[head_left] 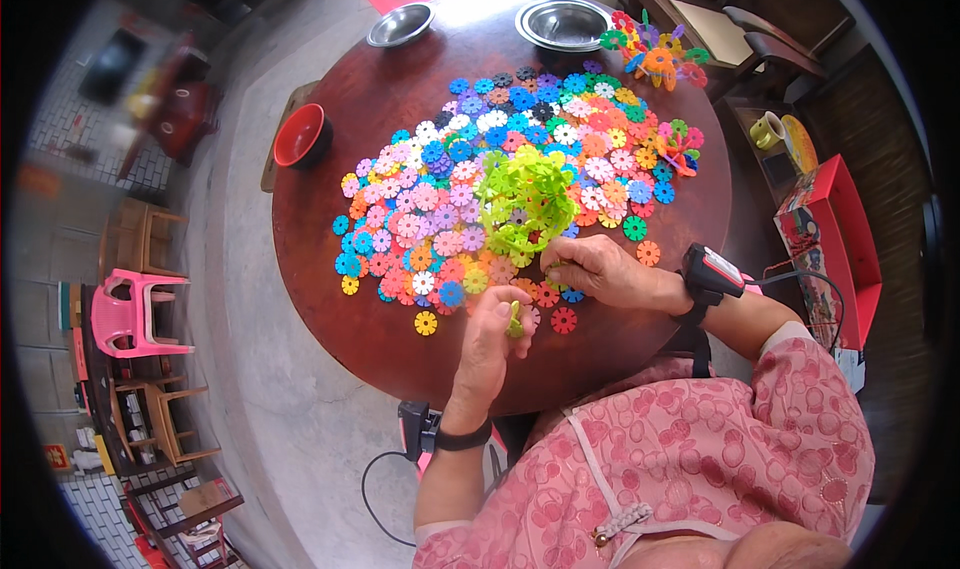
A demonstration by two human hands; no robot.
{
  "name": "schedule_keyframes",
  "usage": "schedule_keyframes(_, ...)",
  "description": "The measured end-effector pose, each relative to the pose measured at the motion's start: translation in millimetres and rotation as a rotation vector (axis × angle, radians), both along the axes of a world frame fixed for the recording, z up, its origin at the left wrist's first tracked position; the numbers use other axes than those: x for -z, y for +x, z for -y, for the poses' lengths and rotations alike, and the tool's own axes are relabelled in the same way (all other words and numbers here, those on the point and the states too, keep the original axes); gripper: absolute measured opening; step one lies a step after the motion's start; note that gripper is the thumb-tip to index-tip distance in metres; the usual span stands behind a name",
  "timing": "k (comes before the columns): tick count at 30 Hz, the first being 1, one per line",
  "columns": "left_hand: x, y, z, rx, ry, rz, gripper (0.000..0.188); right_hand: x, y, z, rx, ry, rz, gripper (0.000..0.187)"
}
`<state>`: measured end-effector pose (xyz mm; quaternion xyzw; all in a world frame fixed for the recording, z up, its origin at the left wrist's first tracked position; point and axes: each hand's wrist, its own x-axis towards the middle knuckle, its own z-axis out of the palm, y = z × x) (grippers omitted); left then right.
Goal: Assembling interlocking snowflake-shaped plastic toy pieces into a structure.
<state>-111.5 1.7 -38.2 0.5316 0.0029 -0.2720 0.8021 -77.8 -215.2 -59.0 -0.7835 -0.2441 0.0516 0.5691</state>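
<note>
Here's the round dark-red table (330,269), and everything hangs off it: across its middle spreads one big heap of flat plastic snowflake discs (450,209) in pink, blue, orange, white and green, far too many to count. On the near side of that heap sits one lime-green ball built from interlocked discs (525,204). The right hand (595,269) rests at the ball's lower edge, fingers curled in and pinching at a green piece there. The left hand (495,334) is at the table's near rim, just below the heap, thumb and fingers closed on one single lime-green disc (515,319), held upright. One loose yellow disc (426,323) lies on the wood just left of that hand, one red disc (564,320) just right of it. Each wrist carries one black band with a small device. At the table's far edge stand two steel bowls (400,24), side by side, and one multicoloured built cluster (655,59) to their right. One red bowl (300,135) sits at the table's left edge. Two pink plastic chairs (130,314) show beyond the table.
</note>
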Motion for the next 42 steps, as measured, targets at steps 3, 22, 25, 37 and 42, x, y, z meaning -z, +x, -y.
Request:
schedule_keyframes(3, 3.0, 1.4, 3.6, 0.045, 0.124, -0.083, 0.027, -3.7, 1.9, 1.5, 0.038, -0.081, 0.024, 0.012)
schedule_keyframes(22, 27.9, -16.3, 14.3, 0.256, 0.525, 0.459, 0.038, -17.9, -28.0, -12.4, -0.308, -0.277, 0.331, 0.019)
schedule_keyframes(25, 1.9, -11.4, 16.5, 0.365, 0.720, 0.520, 0.030, -16.6, -29.3, -8.8, -0.268, -0.313, 0.264, 0.015)
schedule_keyframes(37, -5.6, -4.2, -5.6, 0.650, 0.433, 0.487, 0.025, -19.9, -30.4, -13.0, -0.405, 0.046, -0.115, 0.022)
schedule_keyframes(42, -6.8, -7.5, -4.3, 0.589, 0.356, 0.638, 0.023, -22.1, -26.2, -11.5, -0.459, 0.087, -0.166, 0.025)
